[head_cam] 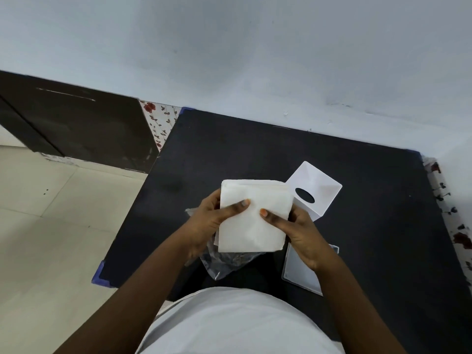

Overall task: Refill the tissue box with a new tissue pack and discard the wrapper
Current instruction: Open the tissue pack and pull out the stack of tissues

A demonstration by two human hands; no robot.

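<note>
A white stack of tissues [251, 221] is held above the black table [229, 149], gripped from both sides. My left hand [208, 222] clasps its left edge with the thumb on top. My right hand [297, 232] clasps its right edge, thumb also on top. A clear plastic wrapper [224, 263] hangs crumpled below the stack, by my left hand. The white cube tissue box [315, 190] lies upside down just right of the stack, its oval slot showing through the open underside. Its flat clear base lid [300, 273] lies on the table under my right wrist.
The table stands against a pale wall, with blue tape at its corners [101, 273]. Floral cloth [457, 226] shows along the right edge. A dark cabinet [76, 118] and beige floor tiles [51, 213] lie to the left.
</note>
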